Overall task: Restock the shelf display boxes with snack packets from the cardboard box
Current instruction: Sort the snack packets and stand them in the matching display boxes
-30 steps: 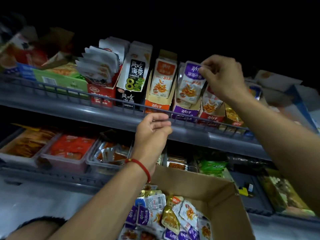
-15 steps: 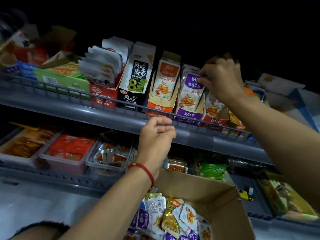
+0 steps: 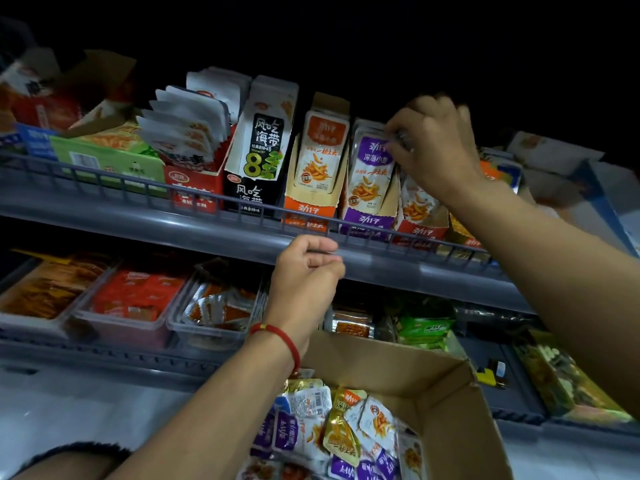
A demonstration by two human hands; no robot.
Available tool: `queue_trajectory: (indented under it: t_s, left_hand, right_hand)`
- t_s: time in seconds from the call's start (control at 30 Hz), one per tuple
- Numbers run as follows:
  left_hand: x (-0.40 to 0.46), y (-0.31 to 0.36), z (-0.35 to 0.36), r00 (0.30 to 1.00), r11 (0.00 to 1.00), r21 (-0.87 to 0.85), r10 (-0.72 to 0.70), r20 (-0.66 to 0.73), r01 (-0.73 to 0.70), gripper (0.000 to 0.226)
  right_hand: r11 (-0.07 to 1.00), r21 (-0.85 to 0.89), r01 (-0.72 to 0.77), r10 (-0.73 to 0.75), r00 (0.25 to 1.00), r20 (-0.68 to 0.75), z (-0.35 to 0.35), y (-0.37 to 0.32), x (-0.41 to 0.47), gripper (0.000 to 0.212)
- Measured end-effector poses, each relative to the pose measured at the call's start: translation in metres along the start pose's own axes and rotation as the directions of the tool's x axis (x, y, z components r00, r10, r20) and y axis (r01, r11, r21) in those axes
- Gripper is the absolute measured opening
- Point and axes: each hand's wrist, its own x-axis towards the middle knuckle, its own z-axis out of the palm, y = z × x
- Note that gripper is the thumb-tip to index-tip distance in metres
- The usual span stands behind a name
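The shelf [image 3: 242,233] carries the purple box [image 3: 367,220]. The right hand [image 3: 436,147] pinches the packet [image 3: 372,168] top there; the packet may bend if pushed crooked. The left hand [image 3: 304,271] is curled, holding nothing.

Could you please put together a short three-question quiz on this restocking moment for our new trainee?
1. True or false: the right hand is at the purple display box.
2. Which hand wears the red bracelet?
3. Where are the loose packets waiting: A) cardboard box, B) lower shelf tray, C) floor?

Key: 1 true; 2 the left hand; 3 A.
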Motion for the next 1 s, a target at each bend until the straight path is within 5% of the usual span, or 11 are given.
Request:
queue_trajectory:
  t_s: [0.2,0.4,0.57,0.67,0.83,1.0]
  left_hand:
    - [-0.003,-0.028,0.008,0.985,0.964,0.259,-0.102,0.138,0.064,0.018]
    - [-0.016,-0.088,0.034,0.914,0.845,0.532,-0.25,0.319,0.045,0.015]
    - [-0.033,-0.153,0.051,0.745,0.604,0.781,-0.445,0.497,-0.16,0.02]
    - [-0.038,-0.187,0.066,0.677,0.473,0.825,-0.499,0.541,-0.309,0.024]
    - [-0.027,-0.23,0.098,0.636,0.155,0.763,-0.464,0.617,-0.627,0.04]
    - [-0.005,-0.259,0.114,0.645,-0.028,0.719,-0.468,0.604,-0.694,0.05]
  right_hand:
    - [0.984,0.131,0.119,-0.113,0.992,-0.054,-0.032,-0.012,-0.078,0.018]
    - [0.955,0.284,0.081,-0.181,0.92,0.346,-0.026,-0.022,-0.212,0.029]
    - [0.913,0.355,-0.199,-0.079,0.769,0.634,-0.019,-0.012,-0.271,0.039]
    - [0.876,0.401,-0.27,-0.058,0.765,0.642,-0.017,-0.004,-0.273,0.036]
    - [0.803,0.462,-0.376,0.007,0.782,0.624,-0.01,0.003,-0.269,0.026]
    - [0.764,0.491,-0.418,0.004,0.765,0.644,-0.008,0.007,-0.27,0.022]
